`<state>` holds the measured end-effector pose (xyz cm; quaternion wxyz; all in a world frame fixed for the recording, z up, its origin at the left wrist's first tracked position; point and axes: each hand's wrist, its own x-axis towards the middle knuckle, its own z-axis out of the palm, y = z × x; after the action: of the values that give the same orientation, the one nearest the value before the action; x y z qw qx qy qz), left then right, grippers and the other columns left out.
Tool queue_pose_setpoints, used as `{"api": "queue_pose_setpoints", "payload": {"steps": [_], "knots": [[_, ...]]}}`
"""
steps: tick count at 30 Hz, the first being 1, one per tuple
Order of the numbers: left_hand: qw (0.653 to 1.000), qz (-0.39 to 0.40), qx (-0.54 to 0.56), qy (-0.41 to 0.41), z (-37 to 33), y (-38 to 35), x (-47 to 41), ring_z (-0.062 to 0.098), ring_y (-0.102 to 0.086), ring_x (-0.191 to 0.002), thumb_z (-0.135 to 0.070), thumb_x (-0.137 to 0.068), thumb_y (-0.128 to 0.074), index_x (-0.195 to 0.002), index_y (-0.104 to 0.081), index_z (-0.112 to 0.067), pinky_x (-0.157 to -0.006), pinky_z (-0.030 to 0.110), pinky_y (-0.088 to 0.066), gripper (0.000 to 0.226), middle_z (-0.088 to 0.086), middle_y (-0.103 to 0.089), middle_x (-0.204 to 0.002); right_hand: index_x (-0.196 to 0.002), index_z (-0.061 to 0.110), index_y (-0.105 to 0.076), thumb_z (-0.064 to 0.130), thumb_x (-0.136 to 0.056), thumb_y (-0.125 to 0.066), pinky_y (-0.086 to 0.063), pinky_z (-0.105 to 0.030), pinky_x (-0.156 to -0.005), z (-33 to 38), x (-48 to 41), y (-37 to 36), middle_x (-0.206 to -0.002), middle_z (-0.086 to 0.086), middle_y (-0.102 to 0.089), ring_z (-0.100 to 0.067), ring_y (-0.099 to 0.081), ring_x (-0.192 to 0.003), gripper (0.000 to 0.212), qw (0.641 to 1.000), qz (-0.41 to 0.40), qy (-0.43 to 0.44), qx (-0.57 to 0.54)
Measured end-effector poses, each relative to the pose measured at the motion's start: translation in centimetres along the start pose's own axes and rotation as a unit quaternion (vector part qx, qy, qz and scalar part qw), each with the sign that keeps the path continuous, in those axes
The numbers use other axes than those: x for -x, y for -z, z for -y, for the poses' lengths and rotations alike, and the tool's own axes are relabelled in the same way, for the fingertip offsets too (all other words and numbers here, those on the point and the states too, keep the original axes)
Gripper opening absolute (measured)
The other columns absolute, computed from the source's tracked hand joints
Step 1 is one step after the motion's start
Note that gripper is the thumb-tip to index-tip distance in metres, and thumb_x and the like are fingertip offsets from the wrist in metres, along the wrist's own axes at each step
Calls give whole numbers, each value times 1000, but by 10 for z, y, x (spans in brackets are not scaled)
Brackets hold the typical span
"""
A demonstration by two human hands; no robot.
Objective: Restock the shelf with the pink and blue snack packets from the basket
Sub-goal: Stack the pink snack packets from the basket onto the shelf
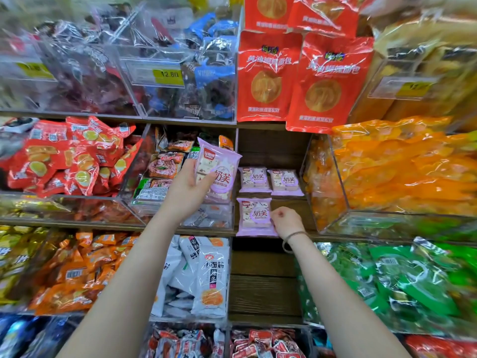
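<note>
Shelf [290, 201]: left hand [187, 189] grips pink stack [219, 174]; right hand [287, 222] seemingly pinches packet [254, 215].

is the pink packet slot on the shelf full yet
No, mostly empty: three pink packets lie in the slot; bare wood shows behind and beside them.

Dark wooden shelving [265, 288] carries clear plastic bins [318, 182] of packaged snacks under bright light.

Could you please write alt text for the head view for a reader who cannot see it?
The left hand holds a pink packet while the right hand pinches a second packet on the wooden shelf, two more packets behind it.
</note>
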<state>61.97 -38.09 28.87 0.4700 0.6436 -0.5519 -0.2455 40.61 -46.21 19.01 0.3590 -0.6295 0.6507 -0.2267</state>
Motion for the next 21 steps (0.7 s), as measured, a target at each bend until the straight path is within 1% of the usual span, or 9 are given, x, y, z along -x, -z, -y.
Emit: {"api": "queue_pose_setpoints", "payload": {"steps": [1, 5, 8, 10, 13, 16, 17, 19, 21], "knots": [[1000, -1, 1, -3, -1, 0, 0, -2, -56, -87, -27, -94, -55, -110, -50, -19, -64, 19, -38, 19, -18, -58, -95, -82, 7, -63, 19, -95, -46, -43, -31, -66, 4, 0, -4, -79, -9, -61, -23, -55, -74, 25, 1000, 4, -3, -7], [1000, -6, -5, -9, -1, 0, 0, 0, -54, -83, -26, -94, -55, -111, -51, -13, -63, 21, -37, 21, -14, -56, -91, -89, 7, -63, 26, -93, -53, -41, -23, -67, 6, -2, -10, -85, -8, -65, -20, -57, -77, 21, 1000, 9, 16, -1], [1000, -12, -18, -14, 0, -1, -1, 1, -54, -79, -27, -94, -55, -110, -51, -11, -60, 22, -37, 23, -14, -56, -88, -95, 20, -57, 33, -83, -68, -37, -14, -57, -1, -2, -1, -81, 10, -60, -3, -54, -73, 21, 997, 70, 35, -18], [999, -16, -24, -19, 0, -1, -1, -1, -53, -76, -27, -94, -55, -109, -51, -10, -59, 21, -36, 23, -14, -56, -85, -97, 27, -55, 31, -80, -72, -34, -8, -53, -5, -1, 1, -74, 18, -56, 2, -53, -69, 25, 994, 90, 62, -22], [999, -18, -25, -18, 0, -2, -1, -1, -52, -76, -27, -94, -55, -110, -51, -9, -59, 20, -37, 24, -15, -55, -85, -108, 19, -62, 22, -81, -71, -35, -7, -51, -6, -6, -2, -65, 17, -52, 1, -49, -62, 29, 994, 76, 78, -17], [999, -17, -27, -22, 2, -1, -1, -8, -53, -73, -26, -94, -55, -109, -51, -10, -55, 9, -36, 22, -15, -56, -86, -98, 17, -66, 38, -80, -69, -38, -15, -52, 4, -17, 1, -68, 15, -54, 0, -51, -65, 28, 992, 68, 68, 76], [999, -16, -27, -25, 2, -1, -2, -12, -53, -71, -26, -94, -55, -108, -51, -11, -53, 5, -35, 21, -15, -55, -86, -95, 15, -65, 44, -80, -66, -43, -19, -56, 8, -22, 3, -76, 10, -59, -4, -55, -70, 32, 990, 45, 71, 111], [999, -13, -29, -29, 3, -1, -2, -17, -51, -70, -25, -94, -55, -106, -51, -12, -53, 3, -34, 18, -16, -55, -86, -119, 10, -58, 45, -84, -58, -49, -30, -83, 17, -34, 5, -111, -5, -60, -19, -58, -101, 49, 984, -22, 95, 147], [999, -14, -28, -30, 2, -1, -2, -18, -51, -69, -25, -94, -55, -104, -50, -14, -52, 3, -34, 15, -16, -55, -86, -136, 12, -43, 40, -89, -51, -35, -38, -106, 26, -48, 4, -139, -8, -43, -27, -39, -128, 55, 973, -43, 123, 190]]}}
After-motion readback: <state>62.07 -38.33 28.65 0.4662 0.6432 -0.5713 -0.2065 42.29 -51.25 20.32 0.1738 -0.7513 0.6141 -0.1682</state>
